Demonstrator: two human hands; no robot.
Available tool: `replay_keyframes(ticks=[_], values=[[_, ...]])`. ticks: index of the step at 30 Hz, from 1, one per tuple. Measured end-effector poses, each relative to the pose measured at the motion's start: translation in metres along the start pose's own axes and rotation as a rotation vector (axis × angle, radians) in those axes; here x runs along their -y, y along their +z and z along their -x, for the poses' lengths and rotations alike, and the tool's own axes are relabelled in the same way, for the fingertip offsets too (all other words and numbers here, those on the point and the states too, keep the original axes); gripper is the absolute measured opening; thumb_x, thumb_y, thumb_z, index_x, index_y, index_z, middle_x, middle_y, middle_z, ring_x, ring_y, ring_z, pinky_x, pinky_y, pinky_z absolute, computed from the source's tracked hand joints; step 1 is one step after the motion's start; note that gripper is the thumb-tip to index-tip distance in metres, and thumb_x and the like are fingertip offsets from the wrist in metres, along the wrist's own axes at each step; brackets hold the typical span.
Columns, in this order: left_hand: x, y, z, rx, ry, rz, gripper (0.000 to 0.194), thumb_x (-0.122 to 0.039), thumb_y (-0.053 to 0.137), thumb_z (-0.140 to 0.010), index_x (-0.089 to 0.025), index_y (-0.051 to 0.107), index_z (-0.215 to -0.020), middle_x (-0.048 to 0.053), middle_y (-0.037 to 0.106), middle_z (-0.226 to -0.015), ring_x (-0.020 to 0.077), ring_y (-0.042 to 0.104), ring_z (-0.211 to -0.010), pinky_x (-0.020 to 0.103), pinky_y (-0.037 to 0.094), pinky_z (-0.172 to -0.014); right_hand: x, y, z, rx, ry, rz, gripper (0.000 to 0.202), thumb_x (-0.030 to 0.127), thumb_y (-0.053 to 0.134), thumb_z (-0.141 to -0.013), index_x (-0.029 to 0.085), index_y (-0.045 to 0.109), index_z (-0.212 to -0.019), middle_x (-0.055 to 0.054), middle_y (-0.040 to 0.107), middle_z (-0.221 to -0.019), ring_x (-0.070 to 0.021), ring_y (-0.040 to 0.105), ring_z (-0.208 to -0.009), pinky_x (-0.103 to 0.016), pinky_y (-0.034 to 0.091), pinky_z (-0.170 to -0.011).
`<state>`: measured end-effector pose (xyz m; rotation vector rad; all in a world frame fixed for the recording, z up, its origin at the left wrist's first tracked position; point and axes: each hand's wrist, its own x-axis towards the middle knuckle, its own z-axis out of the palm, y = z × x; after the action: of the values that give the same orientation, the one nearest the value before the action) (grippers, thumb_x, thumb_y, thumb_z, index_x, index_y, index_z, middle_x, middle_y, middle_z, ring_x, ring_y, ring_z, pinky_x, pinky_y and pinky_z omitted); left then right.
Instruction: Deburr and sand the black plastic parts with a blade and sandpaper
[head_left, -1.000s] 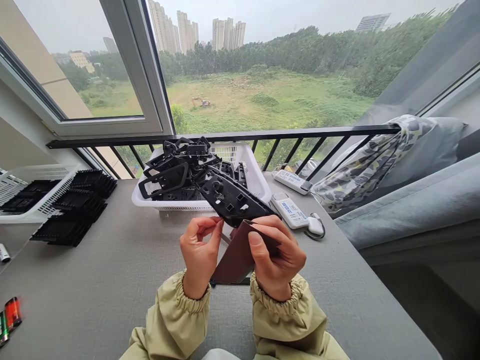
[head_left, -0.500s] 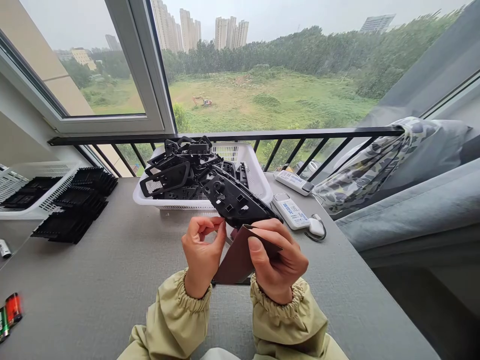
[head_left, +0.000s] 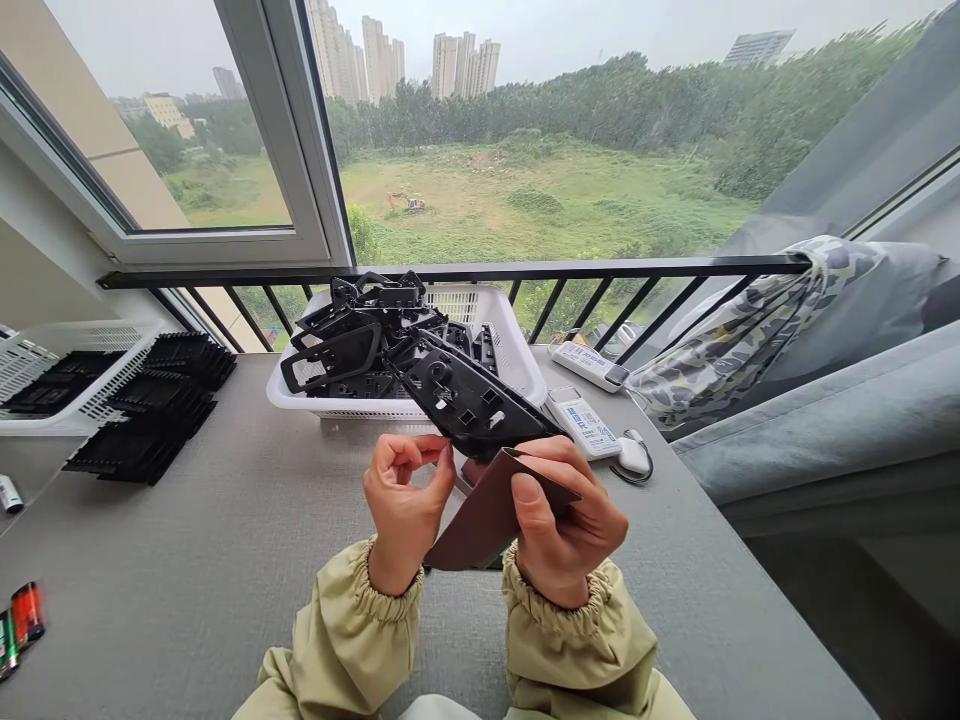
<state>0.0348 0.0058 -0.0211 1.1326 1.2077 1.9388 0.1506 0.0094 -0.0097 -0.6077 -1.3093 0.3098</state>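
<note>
My right hand [head_left: 566,515] grips a brown folded sheet [head_left: 484,515], its thumb pressed on the near face. Its other fingers lie against the right end of a black plastic part [head_left: 469,395] that has square cutouts and a round boss. This part slants up and leftward, in front of a white basket. At the part's lower edge, the thumb and index finger of my left hand [head_left: 405,505] are pinched together. Whatever sits between those fingertips is too small to make out. A narrow pale strip shows between the left thumb and the sheet.
The white basket [head_left: 529,375] holds a heap of black plastic frames [head_left: 341,355]. To the left, stacked black panels [head_left: 142,420] lean by another white basket [head_left: 97,405]. White devices [head_left: 583,425] and a corded white piece [head_left: 634,455] lie rightward; batteries [head_left: 26,612] lie at left.
My right hand and the brown sheet have shifted slightly right. The far end of the black part has dipped a little to the left. My left hand stays almost where it was.
</note>
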Motion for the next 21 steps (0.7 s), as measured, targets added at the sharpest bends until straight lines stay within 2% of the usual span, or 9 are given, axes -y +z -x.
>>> replay_keyframes(ticks=[6, 13, 21], values=[[-0.0009, -0.0018, -0.0005, 0.038, -0.019, 0.044, 0.03, -0.021, 0.077, -0.074, -0.02, 0.047, -0.073, 0.003, 0.076, -0.076, 0.0149, 0.073, -0.069, 0.025, 0.059, -0.068, -0.0005, 0.0006, 0.0005, -0.028, -0.013, -0.016, 0.024, 0.008, 0.064, -0.081, 0.023, 0.074, -0.097, -0.002, 0.068, -0.08, -0.0154, 0.06, -0.067, -0.03, 0.048, -0.057], [0.0008, -0.0048, -0.0013, 0.057, -0.007, 0.102, 0.024, -0.018, 0.077, -0.075, -0.02, 0.053, -0.076, 0.002, 0.076, -0.076, 0.0142, 0.074, -0.072, 0.023, 0.06, -0.069, -0.0005, 0.0003, 0.0007, -0.036, -0.002, -0.008, 0.022, 0.009, 0.064, -0.082, 0.023, 0.073, -0.096, -0.002, 0.067, -0.08, -0.0153, 0.06, -0.066, -0.03, 0.047, -0.057], [-0.0013, -0.0035, -0.0014, 0.04, -0.019, 0.023, 0.027, -0.028, 0.079, -0.072, -0.019, 0.054, -0.071, 0.003, 0.074, -0.073, 0.0144, 0.072, -0.068, 0.025, 0.059, -0.069, 0.0013, 0.0001, 0.0009, -0.013, 0.003, 0.001, 0.022, 0.011, 0.064, -0.081, 0.023, 0.074, -0.096, -0.002, 0.068, -0.079, -0.0165, 0.061, -0.066, -0.031, 0.047, -0.057]])
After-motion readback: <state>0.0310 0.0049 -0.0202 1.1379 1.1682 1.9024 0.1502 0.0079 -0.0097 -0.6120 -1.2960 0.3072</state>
